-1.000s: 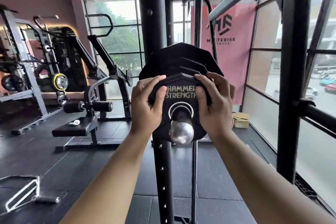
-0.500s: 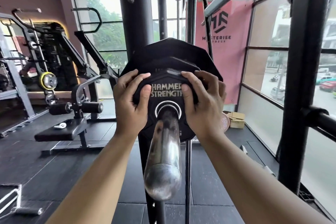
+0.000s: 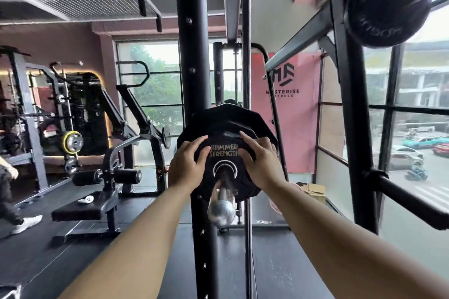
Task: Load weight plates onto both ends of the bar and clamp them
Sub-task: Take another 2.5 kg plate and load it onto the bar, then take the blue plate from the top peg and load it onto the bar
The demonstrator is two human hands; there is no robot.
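pink banner [image 3: 286, 114] with black logo hangs by window, right of black upright post [image 3: 192, 56]. cardboard box [image 3: 314, 190] on floor below banner. padded bench [image 3: 82, 210] at left, small white object [image 3: 86, 199] on it. white shoe [image 3: 26, 223] far left.

Only 1 view is supplied: a wide-angle camera worn on the head, faced forward and slightly downward. The bar end [image 3: 221, 212] is seen end-on and close, near frame centre, with the windows [image 3: 160, 85] taken in far behind.
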